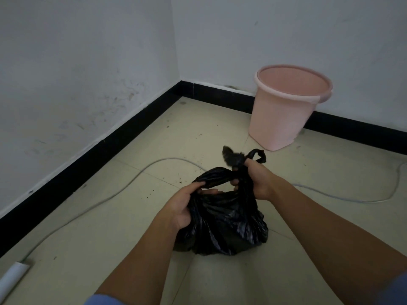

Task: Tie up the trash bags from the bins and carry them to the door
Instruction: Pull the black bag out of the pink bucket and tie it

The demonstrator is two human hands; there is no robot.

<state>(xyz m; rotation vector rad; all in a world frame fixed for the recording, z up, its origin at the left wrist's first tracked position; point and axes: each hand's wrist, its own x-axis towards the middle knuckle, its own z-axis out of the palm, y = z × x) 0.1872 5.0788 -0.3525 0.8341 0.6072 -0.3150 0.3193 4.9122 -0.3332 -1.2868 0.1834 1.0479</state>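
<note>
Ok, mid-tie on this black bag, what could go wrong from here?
The ends sticking out above the right hand look short, so the knot on the black bag may slip. The left hand grips a taut strip of thin plastic, which could tear. The grey cable crosses the floor on both sides, a trip hazard when carrying it off.

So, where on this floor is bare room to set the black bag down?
Bare tiles lie in the corner, between the black skirting and the pink bucket, and on the near side of the black bag. It is tighter by the bag: the grey cable runs on its left and loops on its right.
</note>
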